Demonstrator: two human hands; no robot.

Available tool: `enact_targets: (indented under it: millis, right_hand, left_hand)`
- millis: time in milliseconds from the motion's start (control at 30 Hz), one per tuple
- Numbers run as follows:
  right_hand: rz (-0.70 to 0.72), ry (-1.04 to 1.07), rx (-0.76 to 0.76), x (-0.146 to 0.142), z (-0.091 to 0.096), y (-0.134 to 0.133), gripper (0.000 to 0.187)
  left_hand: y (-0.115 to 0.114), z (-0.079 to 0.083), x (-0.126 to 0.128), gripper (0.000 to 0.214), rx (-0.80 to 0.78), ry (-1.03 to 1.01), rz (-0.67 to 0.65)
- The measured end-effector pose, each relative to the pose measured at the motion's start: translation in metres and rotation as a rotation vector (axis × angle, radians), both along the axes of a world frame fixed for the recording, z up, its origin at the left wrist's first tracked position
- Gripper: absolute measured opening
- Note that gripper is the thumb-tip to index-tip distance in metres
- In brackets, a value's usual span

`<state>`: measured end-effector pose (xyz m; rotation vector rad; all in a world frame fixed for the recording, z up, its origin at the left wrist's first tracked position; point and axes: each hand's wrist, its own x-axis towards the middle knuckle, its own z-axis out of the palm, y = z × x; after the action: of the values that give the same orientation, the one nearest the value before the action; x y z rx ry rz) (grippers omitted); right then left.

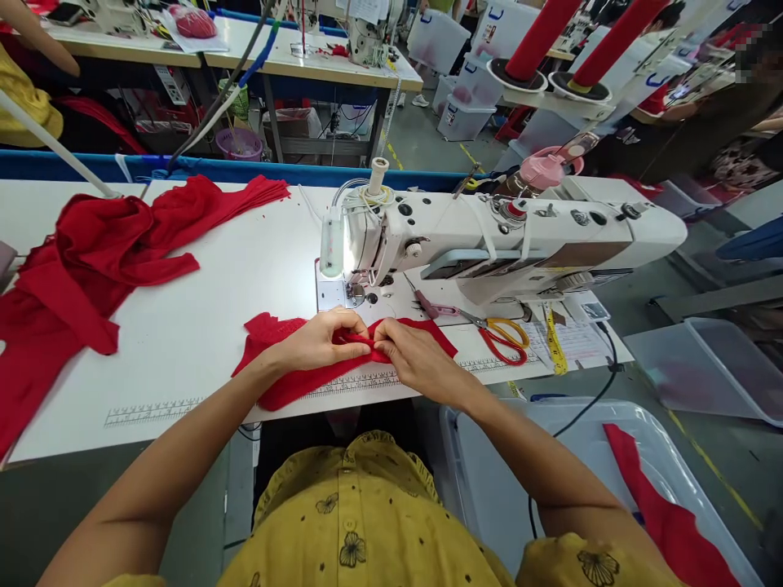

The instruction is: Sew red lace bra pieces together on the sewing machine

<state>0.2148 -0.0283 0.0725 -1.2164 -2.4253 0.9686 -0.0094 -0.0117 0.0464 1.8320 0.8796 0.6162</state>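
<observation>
A piece of red fabric (306, 383) lies across the front of the white sewing table, part of it textured like lace. My left hand (327, 338) pinches its upper edge between thumb and fingers. Close beside it, my right hand (409, 355) grips the same cloth, the fingertips of both hands nearly meeting. Just beyond them stands a white sewing machine (440, 236), its presser foot (355, 293) a short way above my left hand. The cloth is apart from the needle area. The fold between my fingertips is partly hidden.
Red garment pieces (103, 253) are heaped at the left. Scissors (505, 336) and a pink-handled tool (431, 306) lie right of my hands, near a yellow tape measure (555, 342). A plastic bin (489, 465) with red cloth stands below. Red thread cones (541, 37) rise behind.
</observation>
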Motion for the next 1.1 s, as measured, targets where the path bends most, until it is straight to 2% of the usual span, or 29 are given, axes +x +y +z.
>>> enact_targets:
  millis: [133, 300, 467, 533, 600, 733, 767, 833, 900, 967, 1033, 1100]
  right_hand:
    - [-0.055, 0.067, 0.052, 0.0, 0.0, -0.004, 0.009]
    - [-0.102, 0.147, 0.157, -0.001, -0.003, -0.009, 0.008]
    - [-0.097, 0.209, 0.113, -0.004, -0.006, -0.015, 0.01]
    - [-0.104, 0.22, 0.146, -0.006, -0.007, -0.018, 0.01]
    - [-0.105, 0.183, 0.289, -0.007, -0.01, -0.021, 0.012]
    - [-0.064, 0.007, 0.722, -0.002, -0.02, -0.028, 0.012]
    - [-0.041, -0.017, 0.784, 0.0, -0.022, -0.03, 0.012]
    - [0.004, -0.029, 0.815, 0.003, -0.026, -0.032, 0.014]
    - [0.031, -0.034, 0.777, 0.005, -0.024, -0.033, 0.014]
    - [0.054, -0.033, 0.747, 0.002, -0.016, -0.036, 0.014]
    - [0.102, -0.031, 0.736, -0.009, -0.004, -0.039, 0.013]
    - [0.187, -0.026, 0.693, -0.03, 0.008, -0.041, 0.014]
  left_hand:
    - [-0.002, 0.0, 0.001, 0.021, 0.028, -0.078, 0.068]
    - [-0.005, 0.003, -0.003, 0.016, 0.183, -0.077, 0.12]
    - [-0.016, 0.004, -0.005, 0.015, 0.478, 0.034, 0.212]
    - [-0.023, 0.0, -0.006, 0.014, 0.622, 0.096, 0.267]
    - [-0.032, -0.005, -0.008, 0.013, 0.771, 0.153, 0.324]
    - [-0.049, -0.019, -0.014, 0.019, 1.036, 0.272, 0.349]
    - [-0.052, -0.021, -0.016, 0.021, 1.102, 0.272, 0.339]
    - [-0.057, -0.025, -0.019, 0.023, 1.2, 0.238, 0.337]
    - [-0.06, -0.025, -0.018, 0.026, 1.214, 0.202, 0.362]
    - [-0.066, -0.025, -0.014, 0.031, 1.152, 0.17, 0.433]
    - [-0.078, -0.025, -0.009, 0.031, 1.024, 0.095, 0.548]
    - [-0.096, -0.028, -0.009, 0.02, 0.806, -0.029, 0.681]
